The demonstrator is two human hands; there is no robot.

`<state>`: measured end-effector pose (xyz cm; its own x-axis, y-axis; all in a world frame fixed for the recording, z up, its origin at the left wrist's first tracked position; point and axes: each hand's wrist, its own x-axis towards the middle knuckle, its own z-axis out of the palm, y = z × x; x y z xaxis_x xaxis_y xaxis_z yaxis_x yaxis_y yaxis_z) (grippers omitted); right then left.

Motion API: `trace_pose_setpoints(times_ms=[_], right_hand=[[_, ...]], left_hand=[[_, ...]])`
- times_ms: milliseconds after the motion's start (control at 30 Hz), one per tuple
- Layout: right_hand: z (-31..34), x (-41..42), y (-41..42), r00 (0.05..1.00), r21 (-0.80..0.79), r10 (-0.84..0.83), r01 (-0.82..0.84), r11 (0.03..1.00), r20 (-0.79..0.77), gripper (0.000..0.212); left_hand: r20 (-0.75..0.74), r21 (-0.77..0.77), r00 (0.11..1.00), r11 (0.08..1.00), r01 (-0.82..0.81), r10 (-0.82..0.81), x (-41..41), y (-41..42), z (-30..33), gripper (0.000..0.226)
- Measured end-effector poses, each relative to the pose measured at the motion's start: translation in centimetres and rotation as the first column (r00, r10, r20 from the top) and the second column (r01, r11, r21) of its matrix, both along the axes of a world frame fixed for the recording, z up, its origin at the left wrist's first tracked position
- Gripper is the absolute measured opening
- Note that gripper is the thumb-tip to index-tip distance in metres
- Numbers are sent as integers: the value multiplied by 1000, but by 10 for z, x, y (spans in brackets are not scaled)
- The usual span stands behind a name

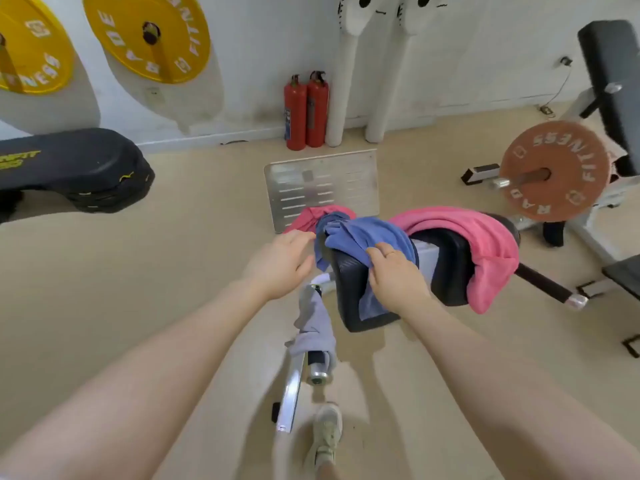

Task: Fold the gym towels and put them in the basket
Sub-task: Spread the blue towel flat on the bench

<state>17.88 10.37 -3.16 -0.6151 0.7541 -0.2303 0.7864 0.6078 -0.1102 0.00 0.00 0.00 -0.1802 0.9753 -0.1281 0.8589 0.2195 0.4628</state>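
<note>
Reaching forward over the gym floor (173, 271), both bare arms stretch toward a black padded seat (349, 285) of an exercise machine. The right hand (394, 275) lies on a blue towel (363, 233) draped over the top of that pad, its fingers bent down into the cloth and gripping it; a thin ring shows on one finger. The left hand (280, 261) hangs just left of the pad with its fingers loosely extended, the fingertips near the blue towel's bunched left end; whether they touch the cloth I cannot tell. It holds nothing.

A pink towel (485, 247) is slung over the right side of the same machine, trailing down past a black bar with a metal cap (575, 301). Another bit of pink cloth (311, 216) peeks out behind the blue towel's left end. A grey towel (311, 323) hangs wrapped around a metal handle lower down, near the person's pale shoe (325, 434).

Behind the machine a slotted metal footplate (322, 185) stands tilted. Two red fire extinguishers (306, 112) stand against the white wall. Yellow weight plates (145, 36) hang on the wall at upper left, a black step platform (69, 168) sits at left, and an orange weight plate (554, 171) is at right.
</note>
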Motion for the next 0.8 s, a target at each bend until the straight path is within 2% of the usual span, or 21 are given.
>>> trace_pose_setpoints(times_ms=[100,200,267,333,400,500,533,600,700,800], right_hand=[[-24,-10,40,1000,3,-16,16,1000,2,30],[-44,-25,61,994,-89,-88,94,992,66,43],[-50,-31,67,989,-53,-109,115,992,98,47],[-54,-38,72,991,-30,-86,90,996,101,31],[-54,-44,77,995,-72,-78,83,994,67,6],[-43,-60,81,997,-229,-42,27,973,-58,37],[-34,-68,78,994,-287,-22,-11,958,-111,40],[-9,-89,68,968,-384,3,-102,918,-250,36],[29,-127,47,907,-448,78,-278,850,-414,14],[57,-168,23,867,-458,176,-406,791,-465,32]], left_hand=[[50,-33,993,994,-106,107,-4,26,-13,44],[62,-77,985,985,-155,160,-7,41,-27,44],[62,-86,981,981,-177,182,-8,48,-34,44],[46,-110,980,976,-188,194,-11,51,-38,44],[51,-114,977,973,-202,208,-15,54,-39,44],[65,-99,968,967,-234,241,-25,49,-34,43],[67,-94,965,964,-247,254,-30,45,-30,43],[70,-82,958,959,-272,278,-44,33,-23,43],[159,-30,933,946,-322,323,-70,11,-7,40],[312,69,871,906,-418,379,-98,-19,14,40]])
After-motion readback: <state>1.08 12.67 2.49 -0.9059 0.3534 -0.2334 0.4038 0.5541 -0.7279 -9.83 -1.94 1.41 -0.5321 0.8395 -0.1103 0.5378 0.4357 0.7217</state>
